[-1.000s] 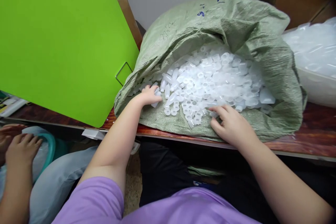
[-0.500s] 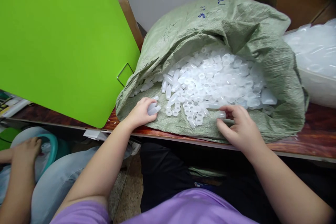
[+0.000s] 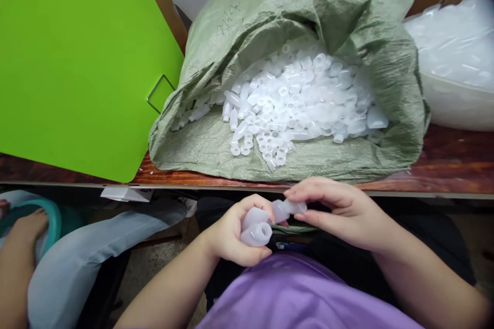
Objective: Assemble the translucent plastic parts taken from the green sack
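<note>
Your left hand [image 3: 231, 236] is closed around two translucent plastic pieces [image 3: 257, 227], and your right hand [image 3: 343, 212] pinches a smaller piece [image 3: 288, 209] between thumb and fingertips. Both hands are close together in front of your body, below the table edge [image 3: 443, 189]. The smaller piece seems to touch one in the left hand, but the view is not sharp enough to be sure. Turn the open ends toward the right hand, bring the smaller piece in straight, and press gently, because such thin plastic may deform. The green sack [image 3: 208, 146] with the pile of pieces [image 3: 304, 97] lies near on the table
</note>
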`<state>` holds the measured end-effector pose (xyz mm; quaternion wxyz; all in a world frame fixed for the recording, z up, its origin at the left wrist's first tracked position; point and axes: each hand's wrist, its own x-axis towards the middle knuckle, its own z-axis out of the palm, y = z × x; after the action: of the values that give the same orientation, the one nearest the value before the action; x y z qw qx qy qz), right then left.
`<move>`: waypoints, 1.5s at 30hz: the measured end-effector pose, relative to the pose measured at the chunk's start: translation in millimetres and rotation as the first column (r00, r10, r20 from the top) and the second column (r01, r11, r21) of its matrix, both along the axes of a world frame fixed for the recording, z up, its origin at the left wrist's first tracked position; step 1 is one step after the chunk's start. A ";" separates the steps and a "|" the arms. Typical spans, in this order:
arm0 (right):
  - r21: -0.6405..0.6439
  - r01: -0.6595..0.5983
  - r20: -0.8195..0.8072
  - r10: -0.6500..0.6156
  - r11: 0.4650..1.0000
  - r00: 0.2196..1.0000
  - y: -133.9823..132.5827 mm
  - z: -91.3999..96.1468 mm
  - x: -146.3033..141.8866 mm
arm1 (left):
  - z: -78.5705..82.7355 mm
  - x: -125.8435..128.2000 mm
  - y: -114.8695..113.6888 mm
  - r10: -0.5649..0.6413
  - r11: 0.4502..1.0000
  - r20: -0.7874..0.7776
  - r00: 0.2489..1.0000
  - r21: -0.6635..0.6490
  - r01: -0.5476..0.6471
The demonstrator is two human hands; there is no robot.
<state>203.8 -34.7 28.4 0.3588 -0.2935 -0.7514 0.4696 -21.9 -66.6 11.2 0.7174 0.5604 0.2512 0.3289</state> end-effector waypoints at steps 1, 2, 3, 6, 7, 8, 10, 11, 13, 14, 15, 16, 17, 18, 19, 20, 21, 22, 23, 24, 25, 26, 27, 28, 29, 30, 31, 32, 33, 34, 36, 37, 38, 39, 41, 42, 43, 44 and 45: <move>0.025 -0.074 0.039 0.073 0.997 0.997 -2.7 -0.1 5.8 | -7.9 2.0 -1.2 -0.077 0.989 0.080 0.994 -0.124 0.087; 0.044 -0.143 0.070 0.140 0.989 0.988 -5.5 -1.0 11.3 | -15.3 3.8 -2.1 -0.147 0.955 0.171 0.974 -0.233 0.185; 0.056 -0.198 0.095 0.192 0.979 0.977 -8.5 -2.8 16.3 | -22.0 5.6 -2.9 -0.195 0.904 0.263 0.945 -0.325 0.278; 0.079 -0.197 0.133 0.186 0.977 0.974 -17.2 -12.7 25.4 | -36.6 11.1 -3.7 -0.206 0.745 0.438 0.875 -0.510 0.431; 0.067 -0.158 0.150 0.147 0.985 0.978 -19.8 -17.2 26.2 | -39.7 12.8 -3.5 -0.193 0.703 0.452 0.871 -0.555 0.444; 0.041 -0.112 0.177 0.103 0.993 0.979 -22.3 -22.0 26.0 | -41.9 14.3 -3.0 -0.183 0.668 0.450 0.874 -0.595 0.446; -0.049 -0.005 0.266 0.018 0.999 0.964 -26.9 -31.7 23.1 | -44.3 16.8 -1.3 -0.201 0.619 0.425 0.882 -0.643 0.451; -0.109 0.048 0.325 -0.010 0.993 0.946 -29.1 -36.5 21.1 | -44.5 18.0 -0.2 -0.217 0.615 0.399 0.891 -0.653 0.442; -0.216 0.153 0.446 -0.043 0.964 0.894 -33.3 -45.6 17.7 | -43.5 19.7 2.1 -0.243 0.661 0.306 0.920 -0.642 0.388; -0.242 0.198 0.490 -0.057 0.950 0.870 -35.3 -49.7 17.0 | -42.4 20.3 3.3 -0.247 0.705 0.238 0.939 -0.621 0.343; -0.248 0.232 0.506 -0.079 0.941 0.859 -37.2 -53.5 17.2 | -41.2 20.4 4.5 -0.243 0.752 0.163 0.956 -0.591 0.292; -0.232 0.244 0.485 -0.105 0.942 0.868 -39.1 -56.7 18.2 | -39.9 20.3 5.5 -0.232 0.796 0.092 0.968 -0.554 0.244; -0.201 0.236 0.434 -0.130 0.951 0.891 -41.0 -59.4 19.8 | -38.7 19.8 6.3 -0.221 0.829 0.038 0.974 -0.520 0.208; -0.161 0.219 0.365 -0.148 0.962 0.919 -42.8 -61.7 21.6 | -37.7 19.1 6.8 -0.217 0.850 0.001 0.976 -0.492 0.189; -0.135 0.197 0.300 -0.149 0.971 0.942 -44.7 -63.7 23.2 | -37.0 18.3 6.9 -0.219 0.864 -0.024 0.976 -0.470 0.182; -0.137 0.181 0.265 -0.139 0.974 0.954 -46.5 -65.3 24.4 | -36.4 17.7 6.6 -0.228 0.873 -0.043 0.973 -0.451 0.185; -0.168 0.184 0.271 -0.134 0.968 0.953 -48.2 -66.9 24.9 | -36.1 17.3 6.1 -0.246 0.878 -0.063 0.967 -0.436 0.195; -0.224 0.206 0.306 -0.132 0.953 0.943 -49.7 -68.4 24.7 | -35.9 17.1 5.4 -0.269 0.882 -0.090 0.959 -0.424 0.208; -0.287 0.236 0.344 -0.130 0.929 0.930 -50.9 -69.8 24.1 | -35.8 17.2 4.7 -0.294 0.885 -0.127 0.947 -0.410 0.220; -0.334 0.262 0.363 -0.133 0.905 0.922 -51.9 -71.0 23.3 | -35.6 17.4 4.1 -0.314 0.891 -0.170 0.934 -0.394 0.227; -0.351 0.270 0.353 -0.141 0.897 0.925 -52.7 -72.1 22.5 | -35.5 17.6 3.6 -0.323 0.898 -0.217 0.921 -0.376 0.227; -0.335 0.255 0.316 -0.147 0.907 0.937 -53.1 -73.1 21.9 | -35.3 17.9 3.2 -0.324 0.908 -0.263 0.909 -0.357 0.221; -0.296 0.225 0.264 -0.146 0.928 0.953 -53.5 -73.8 21.6 | -35.1 18.0 2.8 -0.320 0.917 -0.304 0.898 -0.337 0.213; -0.258 0.194 0.218 -0.139 0.946 0.966 -53.8 -74.5 21.4 | -35.0 18.0 2.4 -0.314 0.926 -0.336 0.888 -0.317 0.207; -0.249 0.175 0.196 -0.128 0.953 0.972 -54.2 -75.3 21.2 | -35.0 18.0 1.9 -0.311 0.931 -0.360 0.880 -0.302 0.205; -0.283 0.175 0.205 -0.118 0.943 0.972 -54.7 -76.2 21.0 | -35.1 17.8 1.3 -0.313 0.934 -0.374 0.873 -0.290 0.210; -0.353 0.188 0.235 -0.108 0.917 0.966 -55.3 -77.3 20.6 | -35.3 17.6 0.7 -0.318 0.934 -0.380 0.869 -0.284 0.218; -0.425 0.212 0.265 -0.102 0.880 0.959 -56.0 -78.4 20.1 | -35.7 17.4 0.2 -0.322 0.933 -0.381 0.867 -0.282 0.222; -0.469 0.233 0.283 -0.105 0.852 0.953 -56.8 -79.5 19.6 | -36.0 17.1 -0.1 -0.320 0.934 -0.382 0.867 -0.282 0.221; -0.468 0.242 0.281 -0.117 0.850 0.953 -57.6 -80.3 19.2 | -36.3 16.8 -0.2 -0.314 0.936 -0.385 0.868 -0.281 0.213; -0.342 0.225 0.230 -0.151 0.912 0.961 -59.0 -81.1 18.5 | -36.7 16.0 0.4 -0.305 0.938 -0.392 0.868 -0.279 0.204; -0.268 0.211 0.211 -0.157 0.940 0.965 -59.5 -81.3 18.2 | -36.9 15.8 0.8 -0.309 0.938 -0.396 0.865 -0.278 0.208; -0.229 0.204 0.217 -0.154 0.952 0.964 -59.9 -81.6 17.8 | -37.0 15.7 1.2 -0.317 0.936 -0.398 0.861 -0.277 0.216; -0.243 0.206 0.248 -0.145 0.948 0.958 -60.2 -82.2 17.2 | -37.2 15.8 1.4 -0.329 0.933 -0.399 0.856 -0.278 0.229; -0.361 0.237 0.333 -0.113 0.902 0.936 -60.4 -84.6 16.1 | -38.0 16.4 1.5 -0.346 0.926 -0.392 0.852 -0.286 0.245; -0.397 0.261 0.357 -0.114 0.880 0.927 -60.3 -86.3 16.0 | -38.6 16.7 1.5 -0.349 0.924 -0.384 0.855 -0.292 0.246; -0.391 0.277 0.353 -0.135 0.878 0.926 -60.1 -87.9 16.4 | -39.4 16.8 1.5 -0.348 0.922 -0.374 0.860 -0.302 0.242; -0.343 0.271 0.325 -0.157 0.899 0.933 -59.6 -89.2 17.4 | -40.2 16.6 1.6 -0.344 0.920 -0.359 0.867 -0.314 0.235; -0.259 0.245 0.284 -0.169 0.934 0.944 -59.0 -90.0 18.9 | -41.2 16.2 1.7 -0.337 0.916 -0.337 0.879 -0.331 0.224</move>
<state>222.7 -93.7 -61.6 0.2591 -0.4795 -0.6787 0.4922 -5.8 -64.8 -30.0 0.7664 0.5366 0.3474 0.0640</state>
